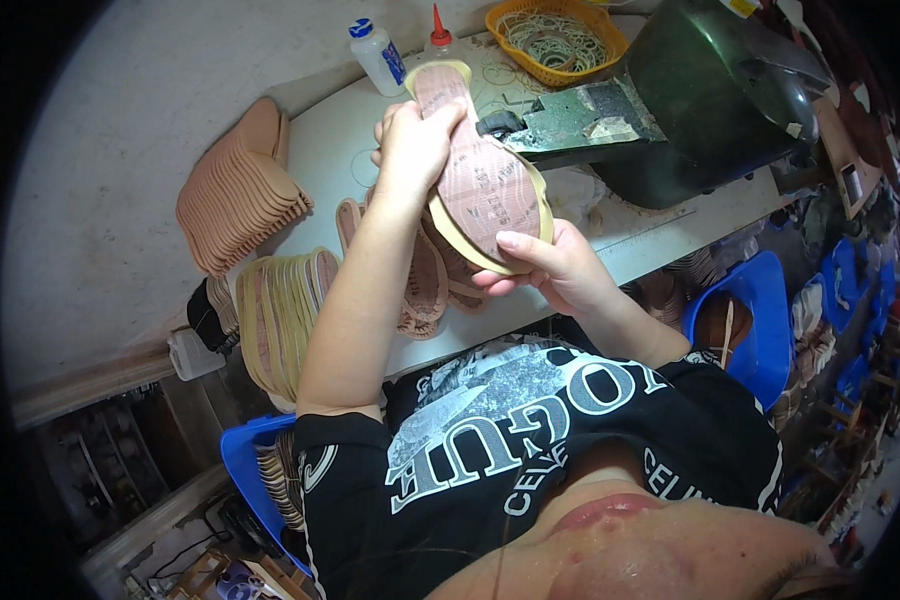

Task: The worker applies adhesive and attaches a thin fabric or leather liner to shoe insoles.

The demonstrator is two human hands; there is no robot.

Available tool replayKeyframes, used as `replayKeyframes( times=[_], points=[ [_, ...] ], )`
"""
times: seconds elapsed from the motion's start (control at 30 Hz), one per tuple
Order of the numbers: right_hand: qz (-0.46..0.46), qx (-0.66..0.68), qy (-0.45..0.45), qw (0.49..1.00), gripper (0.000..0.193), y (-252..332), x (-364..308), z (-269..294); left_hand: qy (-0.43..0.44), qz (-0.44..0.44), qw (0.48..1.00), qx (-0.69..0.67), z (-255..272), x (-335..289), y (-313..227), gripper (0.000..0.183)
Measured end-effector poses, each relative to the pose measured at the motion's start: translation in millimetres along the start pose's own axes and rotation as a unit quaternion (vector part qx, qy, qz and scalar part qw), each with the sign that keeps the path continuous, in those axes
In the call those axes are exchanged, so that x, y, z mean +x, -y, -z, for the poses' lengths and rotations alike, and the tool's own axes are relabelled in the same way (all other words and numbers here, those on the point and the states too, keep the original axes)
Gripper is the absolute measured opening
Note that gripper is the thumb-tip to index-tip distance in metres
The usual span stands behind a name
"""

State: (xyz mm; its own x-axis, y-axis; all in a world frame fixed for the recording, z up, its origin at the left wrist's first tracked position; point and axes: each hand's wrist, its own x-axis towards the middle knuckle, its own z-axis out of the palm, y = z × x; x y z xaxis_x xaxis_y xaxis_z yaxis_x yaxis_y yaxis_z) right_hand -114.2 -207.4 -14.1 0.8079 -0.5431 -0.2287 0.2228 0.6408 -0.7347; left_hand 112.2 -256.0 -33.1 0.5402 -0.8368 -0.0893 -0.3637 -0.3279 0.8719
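Held up over the table is a shoe insole (485, 185), pinkish with printed lines, its pale yellow lining sticking out unevenly past the edge. My left hand (417, 146) is closed around the narrow part, thumb on top. At the wide toe end my right hand (560, 268) pinches the edge, thumb above and fingers beneath. Just beyond the insole is the head of a dark green machine (595, 120), close to its right side. Several stitched pink insoles (425, 285) lie on the table below my left forearm, partly hidden by it.
To the left lean a stack of pink insoles (245, 190) and a row of yellow-edged ones (282, 315). A white bottle (378, 58), a red-tipped bottle (441, 42) and a yellow basket of cords (560, 42) stand at the back. Blue bins (760, 320) flank me.
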Motion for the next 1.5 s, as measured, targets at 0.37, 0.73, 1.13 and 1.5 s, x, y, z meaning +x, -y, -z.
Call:
replayKeyframes(
  times=[0.37, 0.73, 1.13, 1.5],
  points=[
    [0.011, 0.087, -0.022, 0.996, 0.026, -6.9, 19.3, -18.7, -0.001, 0.003, 1.0, 0.03, 17.7, 15.6, -6.7, 0.072],
    [0.025, 0.113, -0.046, 0.992, 0.03, 4.1, 28.9, -31.1, 0.16, -0.379, 0.893, 0.181, 51.2, 19.2, -42.8, 0.068],
    [-0.025, 0.092, -0.056, 0.994, 0.037, 30.4, 19.6, -35.8, 0.526, -0.147, 0.805, 0.231, 61.5, 26.4, -83.1, 0.05],
    [-0.009, 0.085, -0.053, 0.995, 0.04, 27.9, 22.6, -32.1, 0.515, -0.054, 0.851, 0.094, 66.1, 10.6, -71.1, 0.041]
  ],
)
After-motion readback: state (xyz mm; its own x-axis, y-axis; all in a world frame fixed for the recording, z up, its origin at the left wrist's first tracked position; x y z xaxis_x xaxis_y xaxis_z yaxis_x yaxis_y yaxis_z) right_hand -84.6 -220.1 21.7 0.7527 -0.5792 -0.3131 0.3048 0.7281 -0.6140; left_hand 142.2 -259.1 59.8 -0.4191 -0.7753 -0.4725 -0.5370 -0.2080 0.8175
